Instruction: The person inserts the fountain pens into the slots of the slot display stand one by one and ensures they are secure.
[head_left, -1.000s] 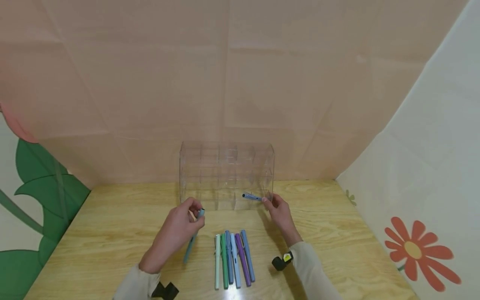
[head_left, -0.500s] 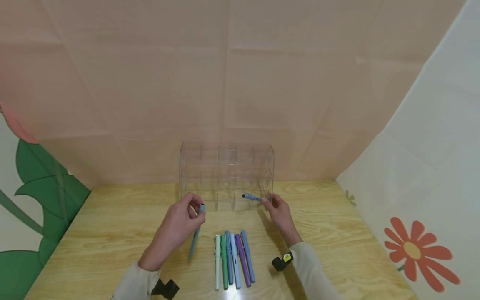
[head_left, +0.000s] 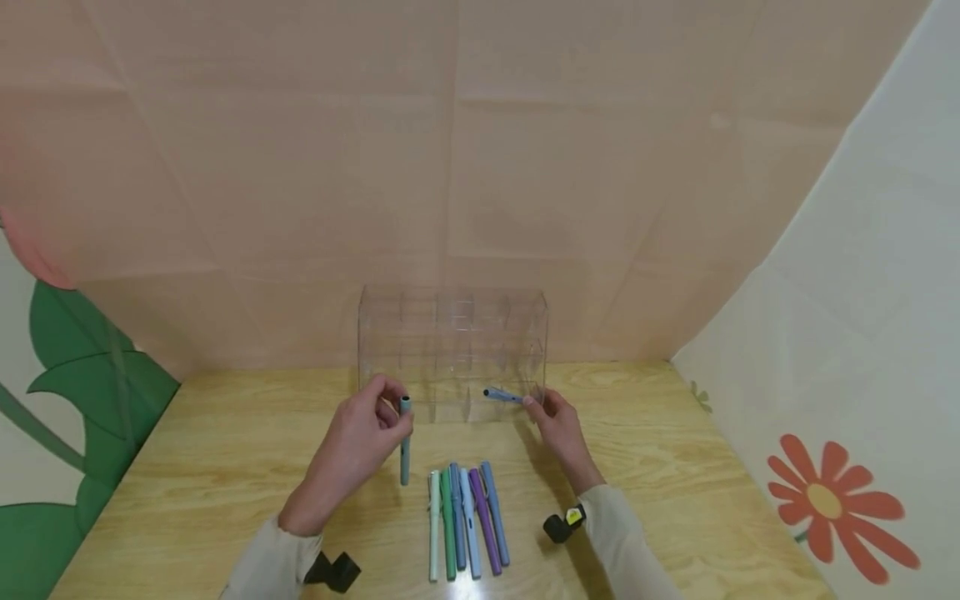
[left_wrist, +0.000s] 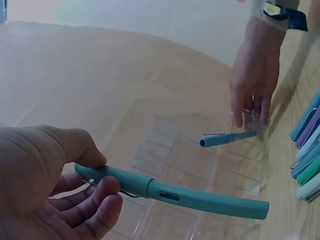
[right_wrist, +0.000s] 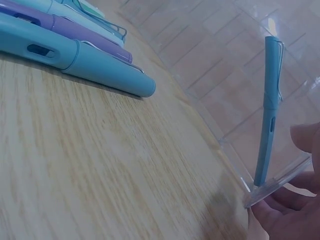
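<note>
My left hand (head_left: 358, 437) pinches a teal pen (left_wrist: 200, 197) by its clip end, between thumb and fingers. The pen hangs nearly upright in the head view, in front of the left part of a clear compartment organizer (head_left: 453, 333). At the organizer's lower right corner, my right hand (head_left: 558, 425) grips the clear side wall, thumb on one side and fingers on the other in the right wrist view. A blue pen (right_wrist: 269, 107) stands apart from the thumb there, its lower end by that wall, seemingly inside a bottom right compartment.
On the wooden table (head_left: 645, 433), a row of several capped pens lies side by side, among them a mint pen (head_left: 434, 525), a green pen (head_left: 448, 521) and a purple pen (head_left: 485, 521). A beige backdrop (head_left: 450, 167) rises behind the organizer.
My left hand has moved slightly up and forward, and the teal pen has turned from slanted to nearly upright. The right hand and the blue pen stay in place.
</note>
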